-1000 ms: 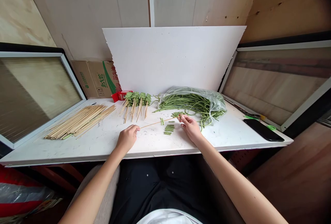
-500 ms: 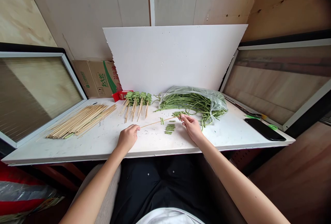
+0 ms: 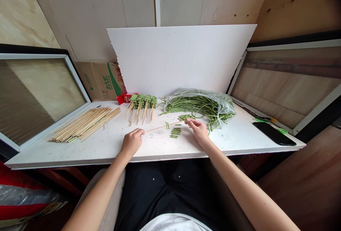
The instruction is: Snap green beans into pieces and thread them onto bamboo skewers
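A thin wooden skewer (image 3: 160,127) stretches between my two hands above the white table. My left hand (image 3: 132,141) is closed round its left end. At the other end, the fingers of my right hand (image 3: 197,128) pinch the skewer near its tip; whether a bean piece sits between them is too small to tell. Beneath the skewer lie a short row of cut green bean pieces (image 3: 176,132) and a couple of separate pieces (image 3: 167,125). A small heap of cut bean bits (image 3: 186,117) is just behind my right fingertips.
Loose skewers (image 3: 85,124) are piled at the left. Skewered bean bundles (image 3: 143,103) stand at the back by a red box (image 3: 123,98). A plastic bag of long beans (image 3: 197,103) lies behind my right hand. A black phone (image 3: 273,133) rests at the right edge.
The view has shifted very slightly. Both hands keep their hold on the skewer in nearly the same place, and the bean pieces lie as before.
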Demonstrator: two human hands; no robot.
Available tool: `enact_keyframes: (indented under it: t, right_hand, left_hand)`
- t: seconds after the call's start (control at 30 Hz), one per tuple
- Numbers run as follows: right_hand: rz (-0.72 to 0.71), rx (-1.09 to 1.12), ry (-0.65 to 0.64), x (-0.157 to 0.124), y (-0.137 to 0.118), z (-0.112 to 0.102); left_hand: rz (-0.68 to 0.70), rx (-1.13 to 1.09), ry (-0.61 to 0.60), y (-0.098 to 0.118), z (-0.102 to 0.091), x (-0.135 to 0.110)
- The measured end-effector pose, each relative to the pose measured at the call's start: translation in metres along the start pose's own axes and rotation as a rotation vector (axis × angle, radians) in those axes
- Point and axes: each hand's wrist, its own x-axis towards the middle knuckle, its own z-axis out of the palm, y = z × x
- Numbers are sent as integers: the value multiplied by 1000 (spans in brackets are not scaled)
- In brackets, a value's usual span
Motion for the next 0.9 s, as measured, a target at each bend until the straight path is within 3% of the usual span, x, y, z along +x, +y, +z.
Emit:
enact_keyframes:
  t: [0.33, 0.67, 0.9]
  right_hand:
    - [19, 8, -14, 1, 3, 0]
    - [71, 234, -27, 8, 6, -1]
    - [34, 93, -45, 5, 6, -2]
  left_hand:
    - [21, 9, 3, 1, -2, 0]
    - [35, -113, 32, 1, -1, 0]
    - [71, -60, 37, 2, -3, 1]
